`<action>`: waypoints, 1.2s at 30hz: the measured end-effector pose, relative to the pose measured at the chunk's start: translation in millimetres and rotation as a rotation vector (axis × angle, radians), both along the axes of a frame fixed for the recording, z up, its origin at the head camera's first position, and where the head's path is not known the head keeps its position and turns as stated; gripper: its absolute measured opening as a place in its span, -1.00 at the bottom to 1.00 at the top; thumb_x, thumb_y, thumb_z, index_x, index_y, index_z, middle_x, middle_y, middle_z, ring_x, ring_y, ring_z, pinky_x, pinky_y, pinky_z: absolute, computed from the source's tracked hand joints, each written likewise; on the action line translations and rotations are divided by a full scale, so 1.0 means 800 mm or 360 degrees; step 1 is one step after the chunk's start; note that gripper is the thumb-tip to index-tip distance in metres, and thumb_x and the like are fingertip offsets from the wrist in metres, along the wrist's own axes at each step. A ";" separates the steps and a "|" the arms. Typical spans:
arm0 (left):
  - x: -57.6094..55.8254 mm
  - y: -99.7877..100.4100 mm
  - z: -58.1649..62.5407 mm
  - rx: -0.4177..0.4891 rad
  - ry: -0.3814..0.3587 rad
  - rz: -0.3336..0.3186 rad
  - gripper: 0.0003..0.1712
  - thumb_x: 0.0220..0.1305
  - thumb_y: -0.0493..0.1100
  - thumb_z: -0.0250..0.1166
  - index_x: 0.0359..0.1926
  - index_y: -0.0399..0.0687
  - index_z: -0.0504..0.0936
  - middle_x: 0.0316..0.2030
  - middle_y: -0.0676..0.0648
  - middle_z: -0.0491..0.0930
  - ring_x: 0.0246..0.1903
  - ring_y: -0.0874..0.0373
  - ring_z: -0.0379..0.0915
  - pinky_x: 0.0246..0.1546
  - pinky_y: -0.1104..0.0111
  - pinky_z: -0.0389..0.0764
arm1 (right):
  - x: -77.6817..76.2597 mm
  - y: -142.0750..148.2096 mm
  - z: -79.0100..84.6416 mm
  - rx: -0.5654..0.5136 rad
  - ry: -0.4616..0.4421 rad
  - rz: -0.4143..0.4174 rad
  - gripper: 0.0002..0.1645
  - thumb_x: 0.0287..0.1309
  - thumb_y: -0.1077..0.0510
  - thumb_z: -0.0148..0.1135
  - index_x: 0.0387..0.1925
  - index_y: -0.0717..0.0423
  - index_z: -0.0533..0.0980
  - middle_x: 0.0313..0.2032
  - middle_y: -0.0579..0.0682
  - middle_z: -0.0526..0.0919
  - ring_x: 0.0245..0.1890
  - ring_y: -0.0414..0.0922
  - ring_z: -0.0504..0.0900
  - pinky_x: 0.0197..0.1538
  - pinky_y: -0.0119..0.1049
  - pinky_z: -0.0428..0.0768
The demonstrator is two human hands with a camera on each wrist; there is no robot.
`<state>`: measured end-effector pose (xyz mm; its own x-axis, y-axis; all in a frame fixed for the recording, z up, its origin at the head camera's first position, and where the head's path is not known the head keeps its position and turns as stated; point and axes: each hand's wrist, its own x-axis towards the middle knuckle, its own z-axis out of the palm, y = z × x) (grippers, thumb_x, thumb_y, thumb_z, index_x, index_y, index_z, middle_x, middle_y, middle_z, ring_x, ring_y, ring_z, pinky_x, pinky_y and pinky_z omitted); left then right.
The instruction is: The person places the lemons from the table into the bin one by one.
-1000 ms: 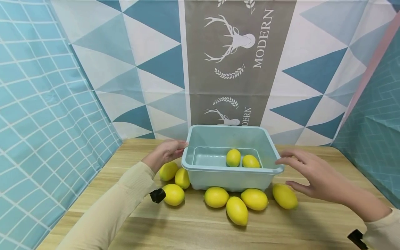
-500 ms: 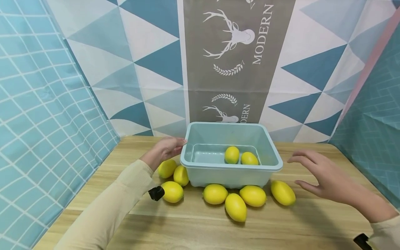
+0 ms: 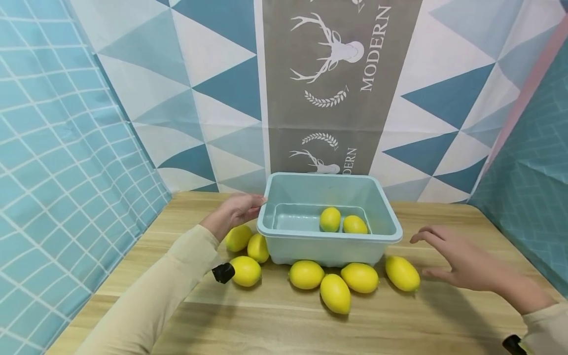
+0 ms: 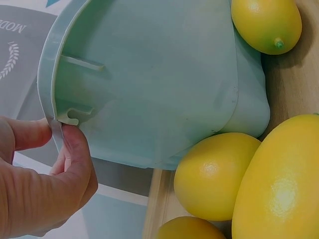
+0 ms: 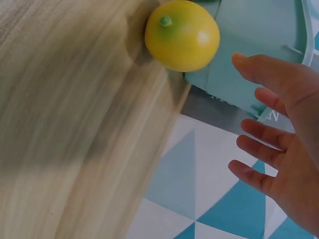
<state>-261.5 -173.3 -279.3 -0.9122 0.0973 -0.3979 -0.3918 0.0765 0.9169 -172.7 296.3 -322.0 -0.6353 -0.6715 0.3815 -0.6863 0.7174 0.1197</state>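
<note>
A pale blue-green plastic bin point(image 3: 328, 249) stands on the wooden table, with two lemons point(image 3: 330, 220) inside it. My left hand point(image 3: 237, 211) pinches the bin's left rim between thumb and fingers; the left wrist view shows the thumb point(image 4: 31, 133) on one side of the rim and fingers on the other. My right hand point(image 3: 463, 261) hovers to the right of the bin, apart from it, its fingers relaxed and holding nothing. Nearest to it lies a single lemon point(image 3: 402, 273), beside the bin's front right corner, also seen in the right wrist view point(image 5: 182, 36).
Three lemons point(image 3: 246, 271) lie by the bin's left side, below the left forearm. Another three lemons point(image 3: 335, 294) rest in front of the bin. Patterned cloth point(image 3: 222, 98) hangs behind the wooden table point(image 3: 266, 330), and tiled-print cloth point(image 3: 66, 148) covers the left side.
My right hand has moved away from the bin's right rim, out to the right. The left hand keeps its pinch on the left rim, and the lemons stay where they were.
</note>
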 end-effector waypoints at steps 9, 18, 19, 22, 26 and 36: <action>0.001 0.000 0.000 0.0012 0.0015 -0.0003 -0.51 0.42 -0.24 0.08 0.31 -0.32 0.33 0.08 -0.13 0.44 -0.25 0.26 0.46 -0.26 0.61 0.65 | 0.001 -0.013 -0.010 -0.0009 -0.0126 -0.0010 -0.27 -0.34 -0.02 0.61 -0.02 -0.17 0.46 -0.09 -0.33 0.52 -0.10 -0.26 0.52 -0.11 -0.23 0.64; 0.002 0.000 -0.003 -0.0003 0.0014 -0.0015 -0.51 0.41 -0.24 0.09 0.30 -0.33 0.34 0.10 -0.15 0.43 -0.24 0.24 0.45 -0.15 0.56 0.66 | 0.004 -0.029 -0.022 -0.0031 -0.0239 -0.0005 -0.33 -0.24 -0.06 0.57 -0.02 -0.10 0.48 -0.08 -0.30 0.54 -0.09 -0.19 0.56 -0.09 -0.21 0.68; 0.002 0.000 -0.002 0.0000 0.0019 -0.0020 -0.50 0.41 -0.24 0.08 0.31 -0.34 0.33 0.11 -0.16 0.43 -0.24 0.24 0.45 -0.15 0.56 0.66 | 0.004 -0.030 -0.023 -0.0031 -0.0241 0.0000 -0.34 -0.22 -0.08 0.56 -0.02 -0.09 0.48 -0.07 -0.30 0.53 -0.09 -0.19 0.56 -0.09 -0.20 0.68; 0.003 0.000 0.000 0.0001 0.0023 -0.0020 -0.50 0.42 -0.24 0.08 0.31 -0.33 0.33 0.10 -0.15 0.42 -0.24 0.24 0.45 -0.24 0.60 0.66 | 0.002 -0.032 -0.027 -0.0017 -0.0255 0.0007 -0.37 -0.15 -0.14 0.52 -0.03 -0.09 0.48 -0.07 -0.28 0.53 -0.10 -0.18 0.55 -0.10 -0.19 0.67; 0.003 0.001 0.001 0.0018 0.0023 -0.0020 -0.50 0.42 -0.25 0.07 0.31 -0.34 0.32 0.08 -0.13 0.43 -0.27 0.27 0.46 -0.30 0.62 0.64 | 0.000 -0.036 -0.029 0.0008 -0.0343 -0.0012 -0.40 -0.10 -0.18 0.47 -0.04 -0.06 0.48 -0.09 -0.23 0.55 -0.10 -0.16 0.54 -0.08 -0.14 0.65; 0.003 0.001 0.001 0.0041 0.0013 -0.0001 -0.50 0.41 -0.26 0.08 0.31 -0.33 0.33 0.11 -0.15 0.43 -0.25 0.26 0.47 -0.18 0.58 0.66 | -0.003 -0.039 -0.029 0.0035 -0.0451 0.0102 -0.36 -0.18 0.05 0.52 0.00 -0.08 0.45 -0.04 -0.25 0.56 -0.05 -0.16 0.54 -0.03 -0.14 0.66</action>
